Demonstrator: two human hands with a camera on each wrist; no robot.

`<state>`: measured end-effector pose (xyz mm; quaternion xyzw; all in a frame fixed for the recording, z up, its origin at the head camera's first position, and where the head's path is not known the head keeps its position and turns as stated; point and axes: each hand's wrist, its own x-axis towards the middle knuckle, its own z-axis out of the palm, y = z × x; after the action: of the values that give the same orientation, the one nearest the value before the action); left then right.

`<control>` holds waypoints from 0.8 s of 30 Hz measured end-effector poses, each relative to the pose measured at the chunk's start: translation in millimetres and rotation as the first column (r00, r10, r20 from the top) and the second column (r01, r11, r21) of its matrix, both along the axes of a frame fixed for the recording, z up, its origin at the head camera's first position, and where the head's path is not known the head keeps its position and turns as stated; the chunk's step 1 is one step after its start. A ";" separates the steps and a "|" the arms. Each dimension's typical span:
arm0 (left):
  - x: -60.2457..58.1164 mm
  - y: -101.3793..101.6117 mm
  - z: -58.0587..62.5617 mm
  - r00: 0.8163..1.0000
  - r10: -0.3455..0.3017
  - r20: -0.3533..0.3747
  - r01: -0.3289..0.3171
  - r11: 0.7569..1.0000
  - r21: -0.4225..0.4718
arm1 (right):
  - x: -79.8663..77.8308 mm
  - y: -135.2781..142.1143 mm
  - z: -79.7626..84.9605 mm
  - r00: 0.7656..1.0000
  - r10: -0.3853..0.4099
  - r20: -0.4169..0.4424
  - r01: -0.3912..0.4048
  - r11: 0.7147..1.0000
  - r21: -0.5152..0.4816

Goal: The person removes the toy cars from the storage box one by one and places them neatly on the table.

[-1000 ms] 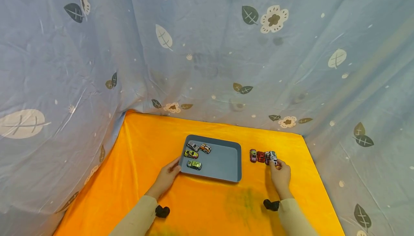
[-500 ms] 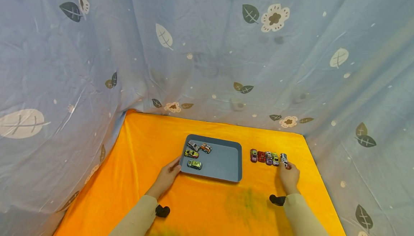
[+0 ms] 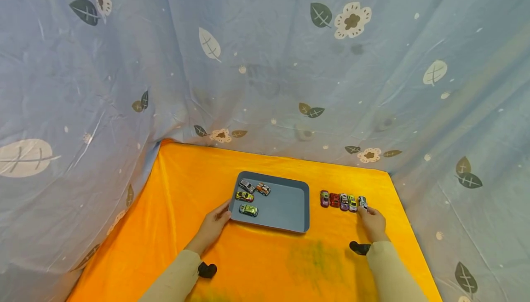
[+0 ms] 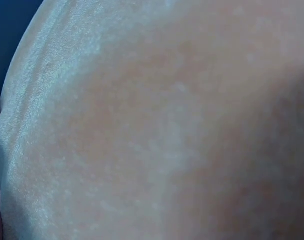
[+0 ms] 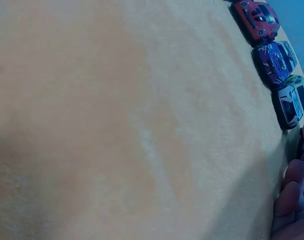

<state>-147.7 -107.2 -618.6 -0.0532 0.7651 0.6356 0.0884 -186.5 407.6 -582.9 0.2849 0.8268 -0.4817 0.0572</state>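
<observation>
My left hand grips the left edge of a shallow grey-blue tray, thumb at the rim. Several toy cars lie in the tray's left part: a silver one, an orange-and-white one, a yellow one and a green one. To the right of the tray, my right hand pinches a white toy car by its near end. In the right wrist view, curled fingers show at the right edge, mostly covering that car.
Left of the held car, a row of toy cars stands side by side: purple-green, red, white-purple and yellow. An orange cloth covers the table. Patterned grey-blue curtains rise behind and at both sides.
My right hand has moved right with the white car, from over the row's end to a spot beside it, uncovering the yellow car. The left hand and tray stay put.
</observation>
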 end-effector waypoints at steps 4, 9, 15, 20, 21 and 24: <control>-0.4 -0.1 -0.4 1.000 -0.011 -0.004 0.011 1.000 0.001 | -3.3 4.1 -0.9 1.000 0.003 0.030 -0.003 1.000 -0.018; -0.5 0.6 -0.7 1.000 -0.007 -0.007 0.007 1.000 0.003 | -6.5 5.4 -1.9 0.999 0.006 0.041 -0.005 1.000 -0.018; -0.3 0.8 -3.0 1.000 -0.003 -0.022 0.003 1.000 -0.003 | -6.9 2.8 -3.4 0.999 0.010 0.044 -0.010 1.000 0.002; 0.3 0.8 -4.0 1.000 -0.006 -0.028 0.007 1.000 0.006 | -7.1 0.9 -4.9 1.000 0.004 0.025 -0.004 1.000 0.014; 0.3 1.0 -4.2 1.000 -0.006 -0.028 0.006 1.000 0.007 | -7.1 0.3 -4.9 1.000 -0.003 0.024 0.002 1.000 0.012; 0.6 1.6 -4.5 0.999 -0.008 -0.033 0.008 1.000 0.007 | -7.3 -1.3 -5.2 1.000 -0.026 0.013 0.026 1.000 0.007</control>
<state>-147.0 -105.6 -623.1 -0.0393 0.7644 0.6388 0.0785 -193.8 406.3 -588.1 0.2990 0.8242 -0.4777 0.0553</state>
